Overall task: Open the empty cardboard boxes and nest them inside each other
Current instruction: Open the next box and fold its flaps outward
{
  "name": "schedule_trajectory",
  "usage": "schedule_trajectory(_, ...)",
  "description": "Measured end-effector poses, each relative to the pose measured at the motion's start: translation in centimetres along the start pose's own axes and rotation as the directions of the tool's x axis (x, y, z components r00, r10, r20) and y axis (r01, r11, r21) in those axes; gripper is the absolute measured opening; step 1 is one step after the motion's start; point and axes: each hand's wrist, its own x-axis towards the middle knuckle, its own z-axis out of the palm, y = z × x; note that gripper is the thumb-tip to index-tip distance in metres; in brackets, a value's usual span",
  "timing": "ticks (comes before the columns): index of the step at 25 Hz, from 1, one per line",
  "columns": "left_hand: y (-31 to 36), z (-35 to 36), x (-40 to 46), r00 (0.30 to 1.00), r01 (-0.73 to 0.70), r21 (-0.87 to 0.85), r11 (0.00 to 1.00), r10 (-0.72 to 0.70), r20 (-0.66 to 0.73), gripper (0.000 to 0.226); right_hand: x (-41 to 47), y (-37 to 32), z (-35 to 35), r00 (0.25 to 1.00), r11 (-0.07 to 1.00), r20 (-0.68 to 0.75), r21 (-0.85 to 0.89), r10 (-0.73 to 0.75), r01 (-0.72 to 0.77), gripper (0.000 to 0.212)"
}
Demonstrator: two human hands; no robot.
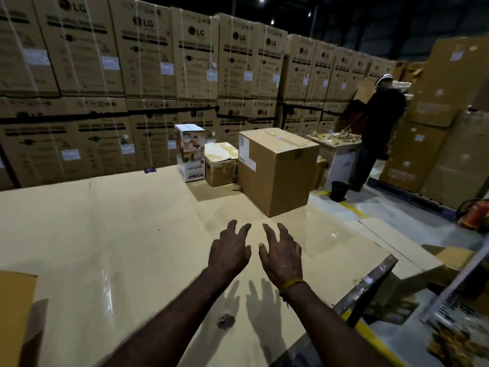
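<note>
Ahead, left hand [229, 254], right hand [282, 256] spread, empty; white box [191, 152] reads, seemingly, "BOMBAY".

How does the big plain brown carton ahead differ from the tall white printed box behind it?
The big plain brown cardboard carton is wider and bulkier; the tall white printed box is narrow. The carton is unprinted but for a white label; the white box carries pictures, its lettering upside down. The carton stands nearer both hands. Both stand on the floor, tops closed.

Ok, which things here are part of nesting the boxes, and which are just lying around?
For the job:
large brown box
small worn box
white printed box
left hand
right hand

Just lying about:
black bucket
red extinguisher
stacked LG cartons
</note>
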Motion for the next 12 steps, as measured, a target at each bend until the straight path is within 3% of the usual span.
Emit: schedule_trajectory(12, 8.0, 4.9, 17.7, 0.994, 0.085, 0.023, 0.996, -0.083, -0.067, 0.061, 17.7, 11.2, 2.4, 0.996, 0.997, 0.061, 0.049, -0.059, 0.057, 0.056)
